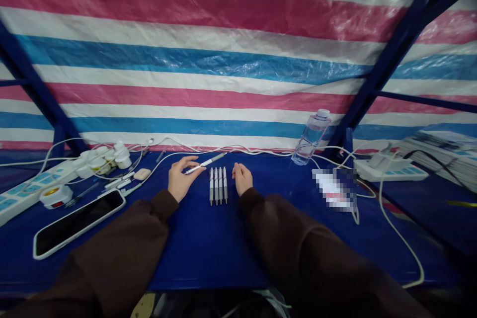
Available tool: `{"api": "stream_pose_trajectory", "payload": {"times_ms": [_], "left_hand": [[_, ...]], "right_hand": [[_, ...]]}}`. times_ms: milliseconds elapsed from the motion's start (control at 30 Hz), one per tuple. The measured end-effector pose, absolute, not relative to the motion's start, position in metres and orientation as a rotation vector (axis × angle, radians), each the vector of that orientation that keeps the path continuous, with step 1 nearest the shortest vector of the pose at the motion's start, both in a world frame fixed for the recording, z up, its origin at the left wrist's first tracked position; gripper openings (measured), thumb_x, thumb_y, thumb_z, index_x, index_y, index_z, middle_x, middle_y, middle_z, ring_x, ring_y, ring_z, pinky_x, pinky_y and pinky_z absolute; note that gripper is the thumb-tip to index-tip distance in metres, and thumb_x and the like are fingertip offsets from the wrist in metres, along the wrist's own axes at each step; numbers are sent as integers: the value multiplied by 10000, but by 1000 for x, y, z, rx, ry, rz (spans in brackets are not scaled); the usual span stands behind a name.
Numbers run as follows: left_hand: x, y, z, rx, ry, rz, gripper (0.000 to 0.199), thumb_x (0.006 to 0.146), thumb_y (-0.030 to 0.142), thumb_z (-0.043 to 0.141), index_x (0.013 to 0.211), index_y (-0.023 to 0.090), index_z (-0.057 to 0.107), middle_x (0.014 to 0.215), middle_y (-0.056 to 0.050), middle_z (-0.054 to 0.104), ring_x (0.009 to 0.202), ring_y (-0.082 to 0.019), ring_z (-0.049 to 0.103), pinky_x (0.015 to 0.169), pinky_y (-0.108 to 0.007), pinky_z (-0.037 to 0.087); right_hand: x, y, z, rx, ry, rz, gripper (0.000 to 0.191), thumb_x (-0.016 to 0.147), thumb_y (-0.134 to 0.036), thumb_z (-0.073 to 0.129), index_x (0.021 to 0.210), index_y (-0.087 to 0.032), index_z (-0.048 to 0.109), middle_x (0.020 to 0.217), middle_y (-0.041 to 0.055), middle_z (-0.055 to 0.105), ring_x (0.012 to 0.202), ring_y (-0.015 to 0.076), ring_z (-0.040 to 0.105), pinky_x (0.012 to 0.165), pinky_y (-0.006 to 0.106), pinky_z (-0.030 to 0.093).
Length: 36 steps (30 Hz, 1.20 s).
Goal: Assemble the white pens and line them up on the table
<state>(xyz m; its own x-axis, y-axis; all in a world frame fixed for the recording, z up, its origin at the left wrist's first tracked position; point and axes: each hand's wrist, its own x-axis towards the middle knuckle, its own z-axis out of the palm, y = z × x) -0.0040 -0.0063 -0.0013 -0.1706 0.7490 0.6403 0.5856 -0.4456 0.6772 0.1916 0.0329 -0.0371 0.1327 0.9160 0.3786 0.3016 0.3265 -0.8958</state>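
Observation:
Between thumb and fingers, my left hand (pixel 182 177) pinches a white and grey pen (pixel 206 163), its grey end pointing up and to the right. Several matching pens (pixel 218 186) lie side by side on the blue table (pixel 208 248), grey ends toward me. Just right of that row rests my right hand (pixel 243 179), fingers curled in and apart from the pens. Whether anything is inside those curled fingers is hidden.
At left lie a phone (pixel 80 223), an earbud case (pixel 142 174) and a power strip (pixel 40 179) with plugs. A water bottle (pixel 311 136) stands at back right, near another power strip (pixel 391 170) and stacked papers (pixel 443 154). Cables run along the back.

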Motion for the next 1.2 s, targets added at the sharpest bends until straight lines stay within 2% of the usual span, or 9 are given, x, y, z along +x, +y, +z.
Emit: {"api": "stream_pose_trajectory", "payload": {"times_ms": [267,533,633,700,767,867,933,1100,1200], "left_hand": [[0,-8,3,1653,1440,1885,458,665,324,724,1053,168,537,771,-26,695,803,-187,669,842,-361,486],[1,-8,7,1557,1372,1907,569,635,287,744,1122,163,476,778,-33,690,831,-199,670,883,-407,470],[1,-7,6,1554,1343,1882,573,637,283,741,1124,166,463,795,-40,691,818,-197,669,850,-396,488],[1,-6,4,1556,1326,1852,578,640,288,737,1129,166,454,804,-45,690,801,-197,670,807,-382,505],[0,-5,3,1563,1319,1833,578,641,288,735,1130,167,451,804,-46,690,792,-195,670,790,-370,510],[0,-5,1,1574,1324,1832,568,642,285,735,1122,171,453,803,-45,691,801,-195,670,797,-365,505],[0,-5,1,1580,1322,1833,571,643,284,736,1126,172,451,806,-45,691,807,-197,669,801,-367,502],[1,-6,4,1562,1303,1825,577,629,262,746,1120,168,458,791,-39,688,795,-190,669,804,-359,501],[2,-4,3,1505,1251,1844,583,610,243,755,1108,162,463,781,-39,686,755,-184,671,766,-338,514]], "right_hand": [[191,36,-40,-1232,-1402,685,375,844,-439,350,558,-215,442,508,-36,470,520,127,460,557,237,348],[192,39,-44,-1254,-1403,709,355,831,-427,373,564,-217,476,490,-43,475,517,125,471,553,228,348],[191,40,-46,-1248,-1401,722,337,827,-427,382,585,-218,488,494,-45,475,512,125,471,545,228,352],[191,40,-45,-1234,-1390,715,265,817,-405,407,669,-220,527,512,-50,480,518,126,477,547,229,358],[190,37,-44,-1198,-1393,692,192,800,-354,438,845,-219,567,534,-59,475,531,128,484,560,231,369],[190,32,-39,-1099,-1481,654,361,785,-270,448,1132,-216,533,573,-63,459,537,118,464,594,230,383],[190,27,-35,-1061,-1580,616,439,791,-242,444,1225,-238,507,605,-58,458,537,107,435,621,229,384],[190,22,-29,-1106,-1719,497,529,772,-200,477,1291,-300,476,685,-44,459,572,101,422,687,245,378],[190,23,-30,-1124,-1717,452,419,756,-199,491,1149,-286,605,719,-27,459,586,106,429,681,254,384]]}}
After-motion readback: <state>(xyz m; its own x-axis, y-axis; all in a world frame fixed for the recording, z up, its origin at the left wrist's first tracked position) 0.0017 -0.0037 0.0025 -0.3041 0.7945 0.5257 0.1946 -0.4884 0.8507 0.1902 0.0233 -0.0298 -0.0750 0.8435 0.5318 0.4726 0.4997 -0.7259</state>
